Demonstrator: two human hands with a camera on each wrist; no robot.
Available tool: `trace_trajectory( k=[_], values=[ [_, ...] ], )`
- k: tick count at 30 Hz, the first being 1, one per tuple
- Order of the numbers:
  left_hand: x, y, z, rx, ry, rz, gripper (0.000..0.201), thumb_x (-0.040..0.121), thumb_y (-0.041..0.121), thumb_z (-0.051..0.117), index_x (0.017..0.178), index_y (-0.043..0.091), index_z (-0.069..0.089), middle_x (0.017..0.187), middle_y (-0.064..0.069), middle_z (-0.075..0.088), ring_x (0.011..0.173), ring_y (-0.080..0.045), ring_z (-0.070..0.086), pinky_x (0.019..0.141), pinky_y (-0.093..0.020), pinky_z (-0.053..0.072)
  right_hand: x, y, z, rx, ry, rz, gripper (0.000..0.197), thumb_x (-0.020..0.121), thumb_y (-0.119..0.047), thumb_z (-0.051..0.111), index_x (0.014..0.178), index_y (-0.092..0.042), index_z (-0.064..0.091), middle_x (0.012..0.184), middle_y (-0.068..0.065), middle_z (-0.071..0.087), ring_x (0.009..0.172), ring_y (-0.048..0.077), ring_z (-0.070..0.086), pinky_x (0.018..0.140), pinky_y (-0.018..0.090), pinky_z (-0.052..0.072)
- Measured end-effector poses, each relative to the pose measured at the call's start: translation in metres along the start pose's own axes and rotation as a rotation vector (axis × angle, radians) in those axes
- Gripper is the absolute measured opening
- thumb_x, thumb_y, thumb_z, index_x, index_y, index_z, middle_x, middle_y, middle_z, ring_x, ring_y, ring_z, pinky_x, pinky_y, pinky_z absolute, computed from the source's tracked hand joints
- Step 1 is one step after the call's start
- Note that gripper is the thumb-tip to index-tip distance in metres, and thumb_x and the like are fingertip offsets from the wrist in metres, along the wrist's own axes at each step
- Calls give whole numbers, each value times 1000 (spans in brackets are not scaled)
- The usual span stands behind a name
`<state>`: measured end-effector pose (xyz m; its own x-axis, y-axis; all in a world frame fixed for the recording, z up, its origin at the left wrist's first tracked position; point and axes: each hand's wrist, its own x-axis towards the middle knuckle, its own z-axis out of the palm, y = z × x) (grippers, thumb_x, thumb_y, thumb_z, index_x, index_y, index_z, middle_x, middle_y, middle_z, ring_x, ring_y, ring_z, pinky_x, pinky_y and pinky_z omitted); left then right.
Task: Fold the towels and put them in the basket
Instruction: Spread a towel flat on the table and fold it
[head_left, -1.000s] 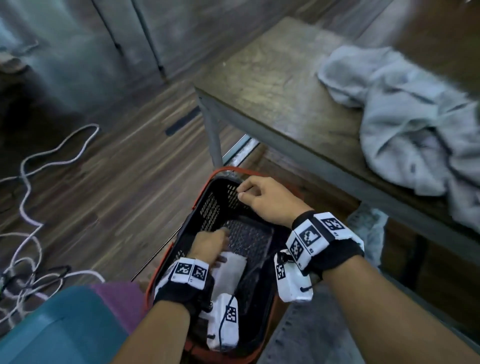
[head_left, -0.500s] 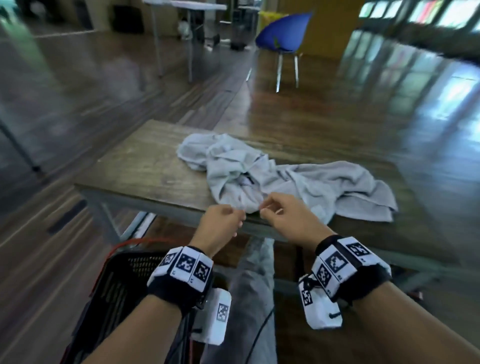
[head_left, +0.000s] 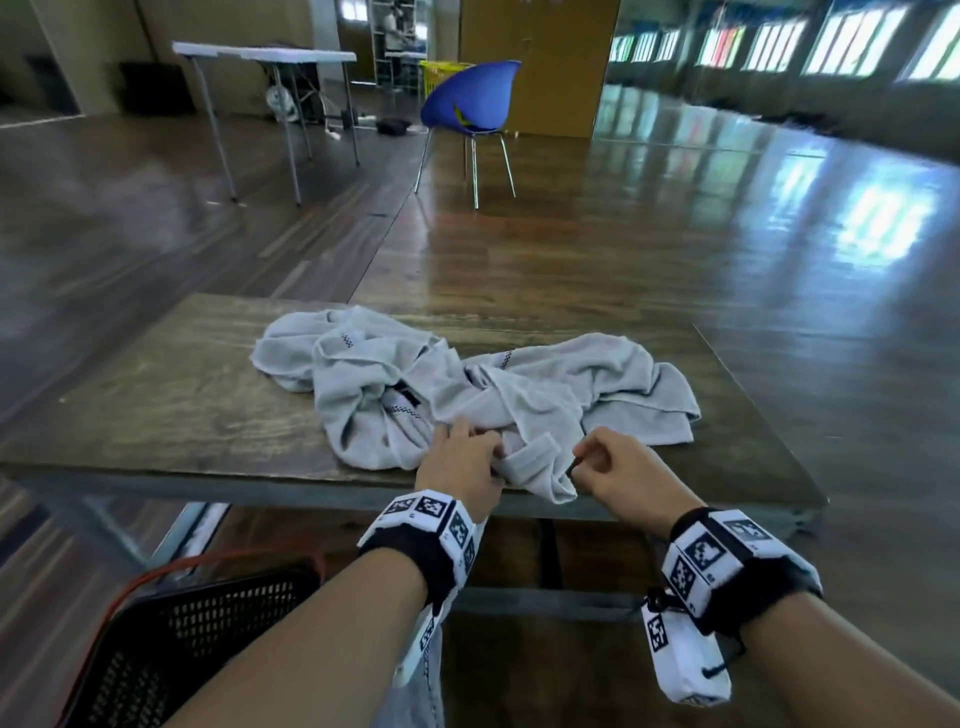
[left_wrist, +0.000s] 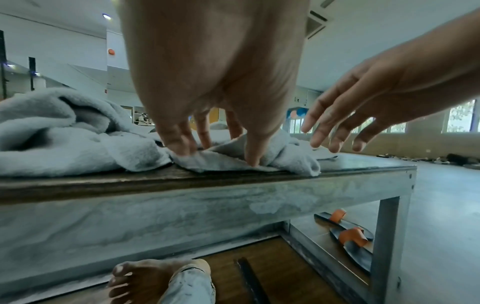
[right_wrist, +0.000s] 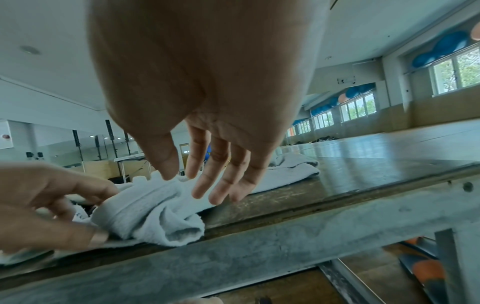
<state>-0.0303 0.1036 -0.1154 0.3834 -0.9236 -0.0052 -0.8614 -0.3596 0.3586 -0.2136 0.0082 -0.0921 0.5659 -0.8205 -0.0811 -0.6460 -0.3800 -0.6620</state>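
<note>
Left hand (head_left: 464, 463) pinching towel (head_left: 545, 395), right hand (head_left: 618, 470) open beside

A low dark wooden table (head_left: 171, 410) with a grey metal frame fills the centre of the head view. A crumpled heap of pale grey terry towels (head_left: 467, 395), perhaps two or more, lies on it, reaching its near edge.

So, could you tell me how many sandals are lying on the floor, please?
2: the farther sandal and the nearer sandal lie together beside the table leg; others may be hidden.
</note>
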Motion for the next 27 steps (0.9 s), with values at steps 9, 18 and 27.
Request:
trace_trajectory(
  k=[9,18,27],
  values=[
    [35,44,-70,-455,241,410,2,96,19,53,95,18,52,63,10,52,59,-4,49,60,-25,45,18,-32,-22,104,118,-202,17,91,-22,66,108,-17,65,101,5,68,94,24,65,80,40,53],
    [56,45,-158,-219,115,262,44,84,18,72,46,19,49,48,7,42,53,-14,41,51,-24,33,13,-100,-124,137,678,-327,32,80,3,45,90,-13,70,82,1,71,85,24,66,76,37,53],
    [41,100,-198,-544,286,279,25,94,9,45,79,4,64,66,2,56,61,-12,47,51,-15,36,-13,-97,-145,44,404,-343,70,77,-28,80,138,-28,46,132,5,55,123,22,49,102,43,44]
  ],
)
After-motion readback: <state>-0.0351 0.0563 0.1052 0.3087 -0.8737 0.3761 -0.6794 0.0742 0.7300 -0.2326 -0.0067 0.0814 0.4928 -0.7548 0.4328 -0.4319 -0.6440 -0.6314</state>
